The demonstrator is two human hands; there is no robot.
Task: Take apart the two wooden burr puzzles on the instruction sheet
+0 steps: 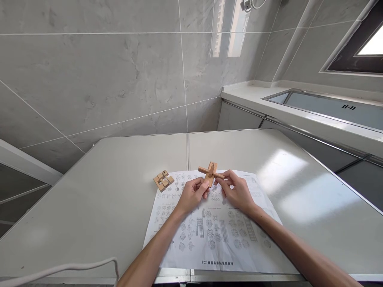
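Note:
Above the printed sheet, both hands hold a wooden interlocking puzzle (pixel 212 170) made of crossed bars, with a "2" marked on its top. My left hand (pixel 194 194) pinches the lower end of its flat, upright piece between thumb and fingers. With closed fingertips, my right hand (pixel 236 190) grips the right end of the thin crossing bar. Beneath the hands lies a large creased paper sheet (pixel 206 249) of line diagrams, its heading upside down to me. Left of the hands, a second wooden puzzle (pixel 163 181) marked "3" rests partly over the sheet's far left corner.
The pale table (pixel 89 215) has a seam running down its middle. A white cable (pixel 68 267) crosses the near left corner. Grey tiled wall (pixel 119 79) stands behind, and a counter with a sink (pixel 329 107) runs along the right.

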